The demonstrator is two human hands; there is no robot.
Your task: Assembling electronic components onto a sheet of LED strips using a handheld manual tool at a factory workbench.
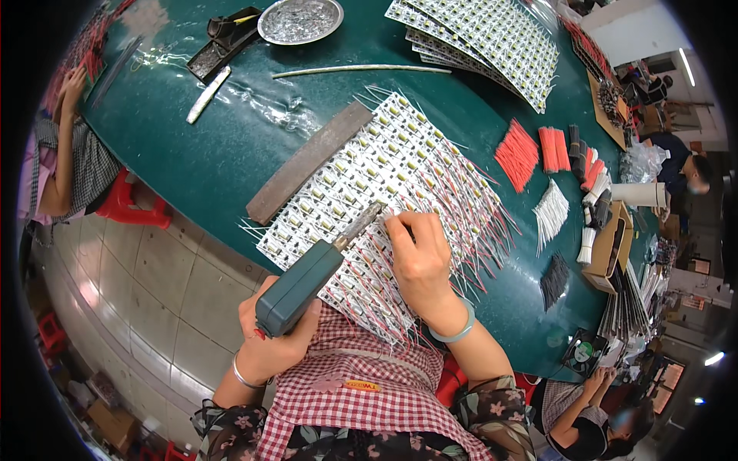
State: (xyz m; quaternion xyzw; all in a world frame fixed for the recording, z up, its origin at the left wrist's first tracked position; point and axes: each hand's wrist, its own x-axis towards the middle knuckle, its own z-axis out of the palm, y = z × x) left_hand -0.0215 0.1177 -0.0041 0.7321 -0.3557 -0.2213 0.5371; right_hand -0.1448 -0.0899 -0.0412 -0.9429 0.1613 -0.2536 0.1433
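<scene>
A dark green soldering gun (300, 288) is gripped in my left hand (280, 330), its long tip reaching up to the middle of a circuit board panel (338, 184). Close to that tip, my right hand (421, 250) is closed in a pinch over the panel; what its fingertips hold is too small to make out. Rows of small yellow-green components cover the white panel. Red and white wires stick out from its right and lower parts. Along its upper left edge lies a flat brown bar (307, 163).
More panels (492, 46) are stacked at the far right. Bundles of red wires (516, 156), white wires (551, 213) and black wires (553, 280) lie to the right. A metal bowl (300, 21) and a black tray (219, 50) stand at the back. Other people sit at both sides.
</scene>
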